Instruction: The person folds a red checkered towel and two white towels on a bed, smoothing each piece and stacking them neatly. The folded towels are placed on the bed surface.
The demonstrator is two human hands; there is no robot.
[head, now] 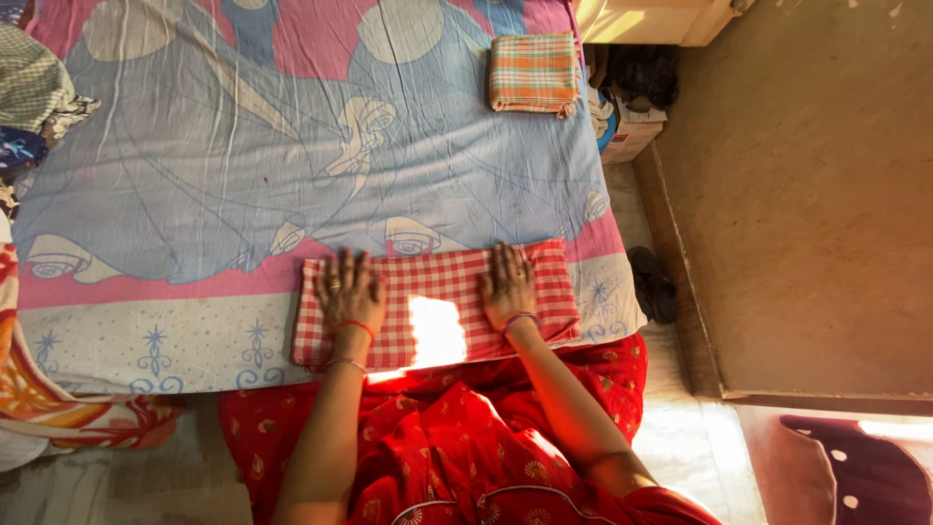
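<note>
A folded red-and-white checked cloth lies along the near edge of the bed. My left hand rests flat on its left part, fingers spread, a ring on one finger. My right hand presses flat on its right part, fingers spread as well. Both wrists wear thin bangles. A bright patch of sunlight falls on the cloth between my hands. Neither hand grips anything.
The bed wears a blue and pink printed sheet. A folded orange-and-green checked cloth sits at its far right corner. Crumpled clothes lie at the far left. Dark sandals rest on the floor beside the bed.
</note>
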